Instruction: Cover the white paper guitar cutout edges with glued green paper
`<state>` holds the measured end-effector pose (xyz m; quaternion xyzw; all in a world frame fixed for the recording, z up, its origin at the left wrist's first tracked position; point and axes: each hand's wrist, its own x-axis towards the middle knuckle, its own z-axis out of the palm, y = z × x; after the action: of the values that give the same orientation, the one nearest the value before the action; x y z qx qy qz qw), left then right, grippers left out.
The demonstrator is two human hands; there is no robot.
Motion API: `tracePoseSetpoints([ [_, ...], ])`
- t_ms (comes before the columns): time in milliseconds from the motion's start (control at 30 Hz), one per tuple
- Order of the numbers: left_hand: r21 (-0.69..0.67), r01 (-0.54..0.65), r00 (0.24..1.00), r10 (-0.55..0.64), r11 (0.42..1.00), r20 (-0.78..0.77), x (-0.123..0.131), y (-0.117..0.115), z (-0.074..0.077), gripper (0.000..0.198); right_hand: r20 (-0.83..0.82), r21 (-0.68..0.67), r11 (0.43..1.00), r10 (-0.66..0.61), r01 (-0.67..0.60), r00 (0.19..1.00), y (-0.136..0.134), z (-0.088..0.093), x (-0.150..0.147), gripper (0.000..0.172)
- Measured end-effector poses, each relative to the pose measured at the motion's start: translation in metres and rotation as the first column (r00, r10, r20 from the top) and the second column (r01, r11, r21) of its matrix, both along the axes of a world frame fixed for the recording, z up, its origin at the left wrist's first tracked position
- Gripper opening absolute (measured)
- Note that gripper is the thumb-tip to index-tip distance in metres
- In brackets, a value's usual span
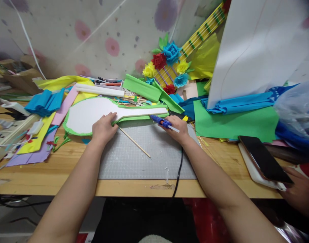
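A white guitar-shaped board (pixel 86 113) lies across the back of the grey cutting mat (pixel 129 165), its neck pointing right. Green crepe paper (pixel 68 126) wraps its rim and runs along the neck. My left hand (pixel 104 130) grips the lower edge where body and neck meet, fingers curled over the top; the thumb's hold is partly hidden. In my right hand (pixel 179 130) is a blue hot glue gun (pixel 161 120), its nozzle at the neck's lower edge and a pale glue stick at its rear. A thin wooden stick (pixel 135 143) lies on the mat below.
Behind stand a yellow paper guitar with flowers (pixel 171 50) and a large white board (pixel 245 50). Crepe paper (pixel 44 101) and a power strip (pixel 15 131) lie left. At right, another person's hand (pixel 300 189) is by a phone (pixel 264 157). The glue gun's cord (pixel 179 172) hangs over the front edge.
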<state>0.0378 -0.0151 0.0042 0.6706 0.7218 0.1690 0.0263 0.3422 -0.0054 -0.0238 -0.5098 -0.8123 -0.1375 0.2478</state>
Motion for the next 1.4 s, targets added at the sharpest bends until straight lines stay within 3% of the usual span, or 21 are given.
tracePoseSetpoints([
  [200, -0.01, 0.002, 1.0, -0.002, 1.0, -0.001, 0.001, 0.0, 0.001, 0.054, -0.033, -0.004, 1.0, 0.013, -0.014, 0.999, 0.002, 0.0, 0.009, 0.031],
  [467, -0.01, 0.007, 1.0, -0.007, 1.0, -0.016, 0.001, 0.0, 0.0, 0.053, -0.017, -0.034, 0.998, 0.052, -0.053, 0.999, 0.001, 0.002, -0.006, 0.029],
  [1133, -0.003, 0.004, 1.0, -0.004, 1.0, -0.022, 0.001, 0.0, -0.002, 0.053, -0.044, -0.027, 0.999, 0.025, -0.026, 0.999, 0.002, 0.007, 0.013, 0.037],
  [1400, -0.022, -0.007, 0.999, 0.006, 1.0, -0.04, 0.001, 0.0, 0.0, 0.053, -0.073, -0.066, 0.997, -0.045, 0.04, 0.996, 0.005, 0.01, 0.024, 0.04],
])
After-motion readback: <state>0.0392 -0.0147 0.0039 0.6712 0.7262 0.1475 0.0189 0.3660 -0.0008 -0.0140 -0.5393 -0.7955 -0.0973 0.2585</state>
